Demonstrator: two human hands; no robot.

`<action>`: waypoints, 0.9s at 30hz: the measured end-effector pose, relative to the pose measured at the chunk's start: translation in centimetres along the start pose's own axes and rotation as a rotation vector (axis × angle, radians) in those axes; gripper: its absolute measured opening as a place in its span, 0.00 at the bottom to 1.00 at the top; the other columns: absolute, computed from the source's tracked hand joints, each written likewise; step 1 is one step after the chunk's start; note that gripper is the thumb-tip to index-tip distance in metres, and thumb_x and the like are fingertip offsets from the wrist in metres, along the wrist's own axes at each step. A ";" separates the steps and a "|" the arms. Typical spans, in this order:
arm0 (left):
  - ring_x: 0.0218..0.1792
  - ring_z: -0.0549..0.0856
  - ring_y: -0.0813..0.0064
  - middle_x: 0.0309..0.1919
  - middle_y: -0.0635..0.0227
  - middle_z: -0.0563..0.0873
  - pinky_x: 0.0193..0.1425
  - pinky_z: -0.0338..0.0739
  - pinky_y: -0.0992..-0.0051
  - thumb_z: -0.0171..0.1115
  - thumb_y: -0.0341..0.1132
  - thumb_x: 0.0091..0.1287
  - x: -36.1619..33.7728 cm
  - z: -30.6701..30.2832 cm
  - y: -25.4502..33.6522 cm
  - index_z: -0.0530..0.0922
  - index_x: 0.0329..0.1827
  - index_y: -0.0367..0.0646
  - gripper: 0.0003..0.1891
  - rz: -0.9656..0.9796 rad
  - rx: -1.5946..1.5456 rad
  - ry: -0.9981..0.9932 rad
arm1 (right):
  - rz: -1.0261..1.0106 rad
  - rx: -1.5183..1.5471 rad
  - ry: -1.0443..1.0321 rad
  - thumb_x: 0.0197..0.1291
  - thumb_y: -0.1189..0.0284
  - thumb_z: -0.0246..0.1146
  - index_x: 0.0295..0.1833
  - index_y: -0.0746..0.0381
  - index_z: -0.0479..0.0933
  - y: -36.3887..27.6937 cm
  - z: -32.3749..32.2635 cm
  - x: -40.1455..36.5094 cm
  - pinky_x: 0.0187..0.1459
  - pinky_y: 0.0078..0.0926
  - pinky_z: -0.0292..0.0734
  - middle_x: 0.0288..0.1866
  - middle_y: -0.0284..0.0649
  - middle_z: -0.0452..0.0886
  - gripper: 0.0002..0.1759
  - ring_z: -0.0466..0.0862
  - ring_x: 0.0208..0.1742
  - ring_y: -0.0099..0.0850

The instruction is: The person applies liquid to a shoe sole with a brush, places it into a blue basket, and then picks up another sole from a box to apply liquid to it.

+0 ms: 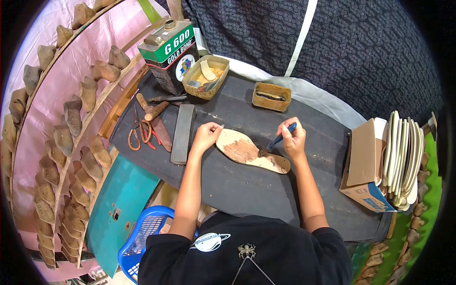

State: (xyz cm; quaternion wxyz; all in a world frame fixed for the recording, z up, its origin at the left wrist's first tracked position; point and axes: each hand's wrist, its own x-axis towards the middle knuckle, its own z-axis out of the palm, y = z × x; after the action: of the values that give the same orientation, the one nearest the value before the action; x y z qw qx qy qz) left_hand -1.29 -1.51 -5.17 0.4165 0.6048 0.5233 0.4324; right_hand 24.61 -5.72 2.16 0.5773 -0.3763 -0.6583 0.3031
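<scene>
A pale shoe insole (273, 163) lies on the dark cloth, its wide end to the left. A wet-looking brownish coat covers much of its wide half; the narrow end is bare, with small marks on it. My left hand (206, 137) pinches the rim at the wide end. In my right hand (293, 138) is a brush (275, 142) with a blue handle, tilted. Its dark bristles touch the insole near the middle, at the border of the coated part. Beyond the insole stands a small tub (271, 97) with something dark inside.
A Gold Bond can (171, 56) and a basin (205, 77) with scraps stand at the back left. Scissors (135, 135), a hammer (156, 110) and a grey block (183, 134) lie left. A box (365, 156) and stacked insoles (403, 159) stand right. Shoe lasts (72, 115) line racks.
</scene>
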 end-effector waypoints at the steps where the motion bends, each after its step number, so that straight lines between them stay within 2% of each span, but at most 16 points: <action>1: 0.16 0.69 0.91 0.17 0.74 0.76 0.17 0.61 0.87 0.57 0.36 0.58 0.0 0.0 0.0 0.76 0.28 0.33 0.12 0.000 0.004 0.001 | -0.001 0.000 0.001 0.56 0.71 0.54 0.30 0.63 0.64 0.0 0.0 0.1 0.30 0.17 0.68 0.23 0.36 0.74 0.08 0.72 0.26 0.20; 7: 0.16 0.69 0.91 0.17 0.75 0.76 0.18 0.61 0.87 0.57 0.35 0.58 0.3 0.1 -0.7 0.76 0.29 0.33 0.11 0.006 -0.028 -0.002 | -0.007 0.109 0.089 0.56 0.73 0.55 0.32 0.64 0.65 -0.7 1.5 0.5 0.35 0.18 0.70 0.28 0.39 0.76 0.07 0.76 0.32 0.22; 10: 0.16 0.69 0.91 0.17 0.74 0.76 0.18 0.61 0.87 0.57 0.35 0.58 0.1 -0.1 -0.1 0.76 0.29 0.33 0.11 0.012 -0.005 -0.012 | 0.008 0.045 0.009 0.55 0.74 0.55 0.34 0.65 0.66 0.0 1.8 0.4 0.37 0.20 0.71 0.32 0.40 0.77 0.06 0.77 0.36 0.24; 20: 0.17 0.70 0.91 0.18 0.73 0.77 0.18 0.62 0.88 0.57 0.36 0.58 0.1 -0.1 -0.2 0.76 0.29 0.33 0.12 0.016 0.012 -0.004 | 0.027 0.028 0.031 0.56 0.71 0.54 0.32 0.63 0.65 0.5 0.0 0.5 0.31 0.17 0.69 0.25 0.36 0.74 0.07 0.74 0.28 0.20; 27: 0.17 0.71 0.91 0.19 0.73 0.77 0.18 0.62 0.88 0.57 0.35 0.58 0.3 0.0 -0.7 0.75 0.30 0.32 0.11 0.001 0.023 -0.012 | 0.057 0.114 0.110 0.56 0.72 0.55 0.34 0.64 0.66 -0.6 1.3 1.0 0.33 0.16 0.70 0.30 0.38 0.76 0.07 0.75 0.32 0.21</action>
State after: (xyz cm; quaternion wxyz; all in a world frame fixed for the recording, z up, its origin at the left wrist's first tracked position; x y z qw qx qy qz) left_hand -1.49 -1.11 -5.82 0.4122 0.6123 0.5255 0.4231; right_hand 23.15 -5.17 2.97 0.6244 -0.3774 -0.5961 0.3352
